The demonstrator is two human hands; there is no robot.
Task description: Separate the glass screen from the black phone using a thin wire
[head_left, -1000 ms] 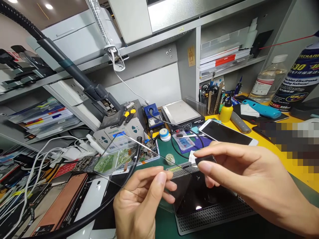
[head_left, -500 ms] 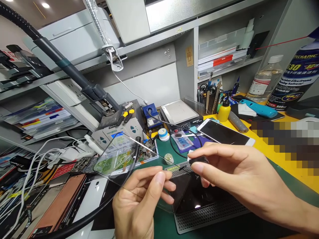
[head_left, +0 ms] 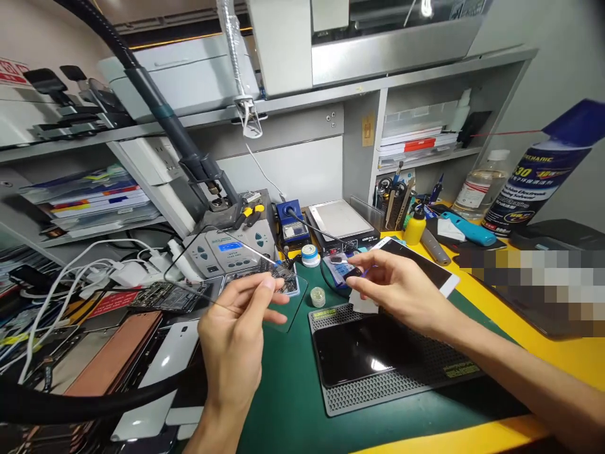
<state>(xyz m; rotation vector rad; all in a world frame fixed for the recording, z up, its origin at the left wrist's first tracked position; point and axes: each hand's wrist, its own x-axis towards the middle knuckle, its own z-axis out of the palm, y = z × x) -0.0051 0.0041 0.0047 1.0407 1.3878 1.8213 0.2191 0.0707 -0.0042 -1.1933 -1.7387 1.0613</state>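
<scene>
Your left hand, thumb against index finger, pinches a clear panel with a thin dark edge; the remaining fingers are loosely curled. The panel, held up and tilted, extends to both sides of these fingertips, and objects beyond show through it. Your right hand grips a small black piece between thumb and index finger, to the right of the panel and apart from it; its exact form is too small to tell.

Below and nearer to you than the right fingertips, a dark-screened phone lies face up on a grey perforated pad, itself set on the green mat. Just beneath the right fingers lies a white sheet, partly covered by the hand. Between the two sets of fingertips stands a small clear jar; beyond it is a white jar with a blue lid. Past the right fingers, a white-framed phone is partly hidden by your hand. Beyond the left fingers stands a grey station with a lit blue display.
</scene>
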